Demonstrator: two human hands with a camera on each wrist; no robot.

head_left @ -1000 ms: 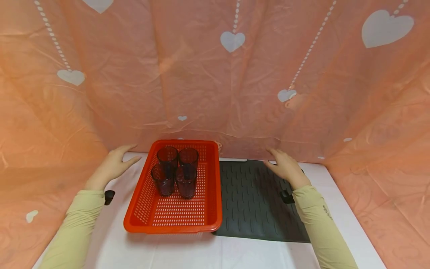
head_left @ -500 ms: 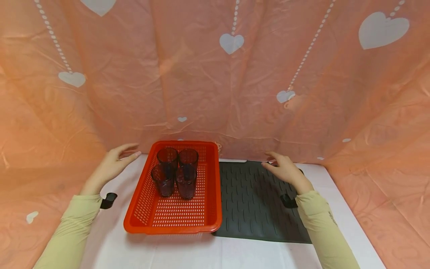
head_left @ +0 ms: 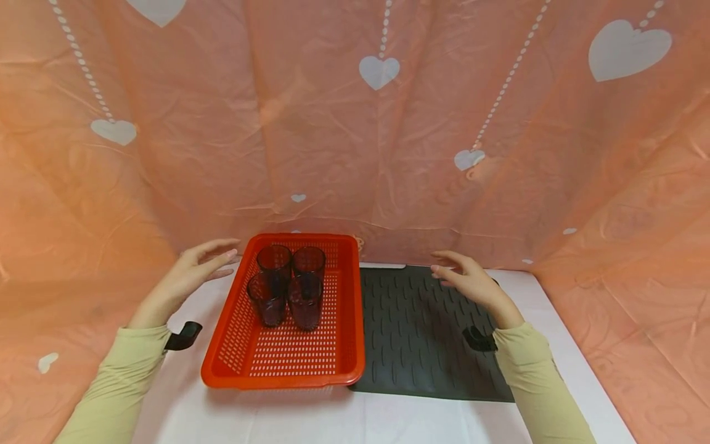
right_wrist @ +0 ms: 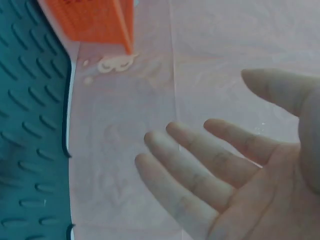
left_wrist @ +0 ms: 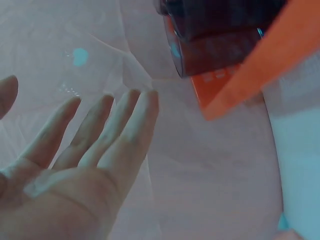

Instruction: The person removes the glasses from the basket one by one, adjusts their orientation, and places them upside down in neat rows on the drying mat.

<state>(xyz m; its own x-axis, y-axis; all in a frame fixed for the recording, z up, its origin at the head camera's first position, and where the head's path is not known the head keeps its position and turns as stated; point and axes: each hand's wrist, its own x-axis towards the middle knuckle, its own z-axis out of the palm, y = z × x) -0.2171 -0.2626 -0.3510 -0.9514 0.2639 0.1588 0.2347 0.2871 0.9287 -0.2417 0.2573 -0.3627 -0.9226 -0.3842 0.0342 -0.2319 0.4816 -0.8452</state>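
My left hand [head_left: 191, 274] hovers just left of a red plastic basket [head_left: 213, 364], its fingers extended and nothing in them. Inside the basket, toward the back, several dark tinted drinking glasses [head_left: 306, 302] stand upright in two rows. In the left wrist view one glass [left_wrist: 215, 55] shows past the basket's rim, beyond the fingertips. Over a dark ribbed mat [head_left: 399, 345] to the right, my right hand [head_left: 468, 280] is held with relaxed, spread fingers and an empty palm, which the right wrist view also shows.
The basket's right side overlaps the mat's left edge. Both lie on a white table [head_left: 277, 419]. An orange curtain [head_left: 333, 154] with white hearts hangs close behind and at both sides. A black wrist strap [head_left: 185, 336] sits on each forearm.
The left hand has shifted slightly right toward the basket, and both hands have turned a little, fingers bending loosely inward. Glasses, basket and mat stay in place; the head view shifts slightly.
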